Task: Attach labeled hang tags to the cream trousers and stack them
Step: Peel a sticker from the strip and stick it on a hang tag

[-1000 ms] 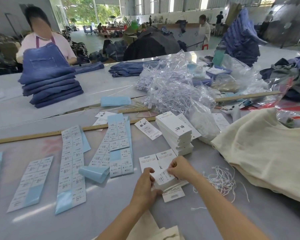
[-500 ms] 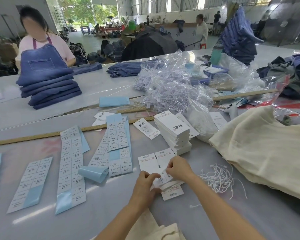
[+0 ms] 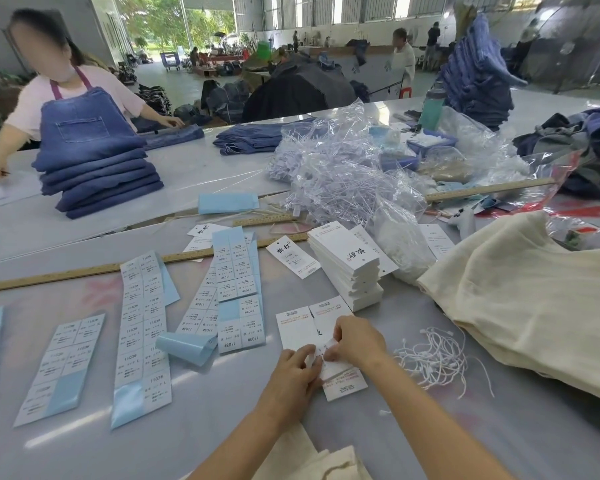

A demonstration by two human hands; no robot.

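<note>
Evidently light, thin and easily creased, the small sticker (image 3: 321, 353) is pinched between both hands, left hand (image 3: 293, 374) and right hand (image 3: 355, 341), over the stiff hang tags (image 3: 300, 327) at 6 o'clock on the tabletop (image 3: 194, 424), best handled by its edges; the soft cream trousers (image 3: 530, 306) lie at 3 o'clock.

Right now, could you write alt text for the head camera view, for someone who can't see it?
A person's left hand and right hand pinch a small white sticker label over white card hang tags on a grey table. Blue-backed label sheets lie left; a stack of white tags, white strings and folded cream trousers lie right.
</note>
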